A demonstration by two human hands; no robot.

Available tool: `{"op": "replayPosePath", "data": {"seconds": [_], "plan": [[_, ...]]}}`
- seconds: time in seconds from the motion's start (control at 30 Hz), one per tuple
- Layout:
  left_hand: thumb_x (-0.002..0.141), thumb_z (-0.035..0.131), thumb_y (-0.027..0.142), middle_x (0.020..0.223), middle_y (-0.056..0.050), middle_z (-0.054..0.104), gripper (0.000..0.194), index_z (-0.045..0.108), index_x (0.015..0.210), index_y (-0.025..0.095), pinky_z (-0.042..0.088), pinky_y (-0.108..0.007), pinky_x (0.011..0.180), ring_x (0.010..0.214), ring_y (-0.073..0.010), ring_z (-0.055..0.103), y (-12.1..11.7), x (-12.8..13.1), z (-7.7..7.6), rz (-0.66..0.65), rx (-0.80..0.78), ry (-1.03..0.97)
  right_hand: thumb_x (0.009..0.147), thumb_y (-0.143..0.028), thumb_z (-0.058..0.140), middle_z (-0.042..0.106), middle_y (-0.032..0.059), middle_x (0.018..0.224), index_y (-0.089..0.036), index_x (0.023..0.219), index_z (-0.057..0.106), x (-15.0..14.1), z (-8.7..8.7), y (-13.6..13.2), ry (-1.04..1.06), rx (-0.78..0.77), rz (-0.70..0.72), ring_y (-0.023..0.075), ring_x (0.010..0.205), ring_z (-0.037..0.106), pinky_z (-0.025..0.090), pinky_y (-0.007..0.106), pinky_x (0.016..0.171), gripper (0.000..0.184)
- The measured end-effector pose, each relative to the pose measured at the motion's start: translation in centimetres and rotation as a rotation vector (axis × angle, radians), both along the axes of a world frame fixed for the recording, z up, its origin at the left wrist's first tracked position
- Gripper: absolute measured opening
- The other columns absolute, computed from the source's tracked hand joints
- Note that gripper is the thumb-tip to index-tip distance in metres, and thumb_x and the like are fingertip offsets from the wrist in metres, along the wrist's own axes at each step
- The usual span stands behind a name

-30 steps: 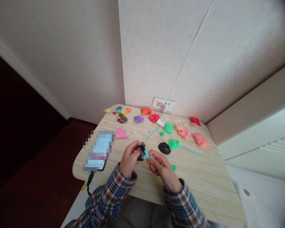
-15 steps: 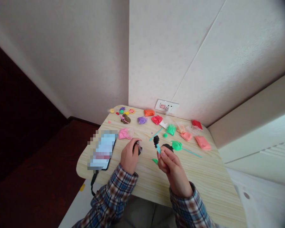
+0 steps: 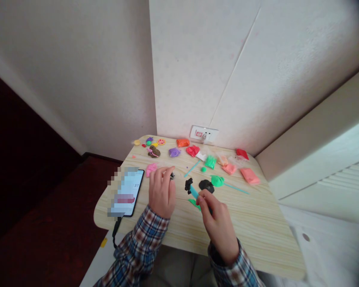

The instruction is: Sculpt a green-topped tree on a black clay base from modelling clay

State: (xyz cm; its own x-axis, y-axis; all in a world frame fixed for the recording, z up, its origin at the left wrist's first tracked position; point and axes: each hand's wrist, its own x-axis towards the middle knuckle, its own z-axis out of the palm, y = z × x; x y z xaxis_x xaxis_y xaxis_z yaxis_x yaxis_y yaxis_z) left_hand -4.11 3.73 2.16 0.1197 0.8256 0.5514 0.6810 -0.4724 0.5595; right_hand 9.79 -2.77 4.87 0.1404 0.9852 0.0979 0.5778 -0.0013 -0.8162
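Observation:
My right hand pinches a light-blue flat clay tool, its tip pointing away to the left. A ragged lump of black clay clings to that tip. My left hand is turned back-up, its fingers curled round a black clay packet; only a small piece shows past the fingers. A flattened black clay piece lies just beyond my right hand, beside a green clay shape with a thin blue stick. A green strip lies near my right fingertips.
A phone with a cable lies on the left of the wooden table. Pink clay, a purple packet, a red packet, a green packet and coral packets lie around. Behind is a wall socket.
My right hand has lowered the tool and its black lump leftward toward the table. My left hand has rolled palm-down, covering most of the black packet. The view has shifted slightly.

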Motion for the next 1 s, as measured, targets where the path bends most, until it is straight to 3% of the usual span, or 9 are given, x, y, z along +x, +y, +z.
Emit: {"op": "replayPosePath", "data": {"seconds": [0.07,0.17,0.37,0.43,0.53,0.6,0.7,0.83,1.0], "plan": [[0.093,0.032,0.025,0.114,-0.013,0.059,0.037,0.049,0.123,0.013,0.043,-0.039,0.091,0.103,-0.0229,0.055,-1.0,0.5,0.7,-0.182,-0.095,-0.195,0.089,-0.034,0.037,0.048,-0.0024,0.055,-0.020,0.068,0.048,-0.4,-0.4,0.0,-0.014,0.000,0.017,0.0135,0.051,0.047,0.028,0.025,0.053,0.027],[0.091,0.042,0.031,0.093,-0.009,0.068,0.029,0.054,0.112,0.015,0.048,-0.031,0.078,0.082,-0.0184,0.063,-1.9,1.6,1.3,-0.347,-0.416,-0.373,0.089,-0.031,0.037,0.057,0.0009,0.064,-0.020,0.075,0.054,-0.9,-0.7,0.0,0.014,0.016,0.042,0.0162,0.060,0.055,0.032,0.025,0.056,0.024],[0.084,0.052,0.049,0.067,-0.003,0.067,0.033,0.051,0.081,0.016,0.046,-0.024,0.053,0.053,-0.0130,0.061,-0.7,2.0,0.6,-0.313,-0.709,-1.033,0.091,-0.036,0.038,0.051,-0.0014,0.054,-0.022,0.066,0.048,2.2,-1.1,-2.8,-0.025,-0.012,0.049,0.0155,0.051,0.050,0.031,0.026,0.052,0.030],[0.080,0.056,0.054,0.055,-0.001,0.061,0.040,0.049,0.069,0.016,0.041,-0.020,0.045,0.044,-0.0102,0.055,-0.3,1.8,0.3,-0.357,-0.805,-1.123,0.092,-0.041,0.036,0.054,-0.0002,0.058,-0.022,0.070,0.049,5.2,-2.1,-4.2,-0.090,-0.001,-0.043,0.0172,0.055,0.053,0.034,0.027,0.054,0.031],[0.082,0.055,0.050,0.045,0.001,0.054,0.043,0.047,0.059,0.016,0.036,-0.018,0.039,0.038,-0.0077,0.048,-0.1,1.9,0.0,-0.425,-0.959,-1.260,0.091,-0.041,0.035,0.060,0.0045,0.068,-0.021,0.086,0.054,10.1,-4.8,-5.1,-0.378,-0.022,-0.358,0.0225,0.061,0.057,0.037,0.031,0.056,0.028],[0.085,0.055,0.039,0.051,0.000,0.059,0.033,0.051,0.063,0.015,0.041,-0.018,0.043,0.044,-0.0088,0.055,-0.3,2.4,-0.1,-0.418,-1.002,-1.343,0.091,-0.036,0.033,0.062,0.0098,0.077,-0.018,0.089,0.055,12.6,-6.6,-4.8,-0.574,0.017,-0.396,0.0254,0.067,0.058,0.041,0.035,0.059,0.028],[0.085,0.053,0.021,0.078,-0.008,0.071,0.014,0.061,0.088,0.011,0.052,-0.025,0.069,0.074,-0.0154,0.068,-0.9,2.9,0.1,-0.424,-1.025,-1.398,0.090,-0.032,0.035,0.061,0.0157,0.092,-0.014,0.095,0.058,14.1,-7.8,-3.8,-0.618,0.071,-0.363,0.0296,0.087,0.058,0.045,0.041,0.072,0.030],[0.077,0.052,0.006,0.109,-0.016,0.067,0.034,0.056,0.111,0.005,0.037,-0.038,0.105,0.110,-0.0247,0.061,-1.6,2.7,0.2,-0.550,-1.020,-1.534,0.091,-0.033,0.036,0.056,0.0187,0.118,-0.012,0.117,0.054,12.4,-6.5,-3.5,-0.550,0.305,-0.405,0.0312,0.111,0.051,0.044,0.049,0.088,0.038],[0.065,0.052,-0.005,0.121,-0.016,0.062,0.053,0.054,0.117,0.007,0.022,-0.043,0.114,0.120,-0.0271,0.054,-1.7,2.2,-0.1,-0.598,-0.941,-1.532,0.093,-0.025,0.038,0.045,0.0124,0.138,-0.021,0.135,0.041,8.1,-4.6,-3.3,-0.306,0.513,-0.223,0.0254,0.128,0.042,0.036,0.051,0.103,0.043]]}}
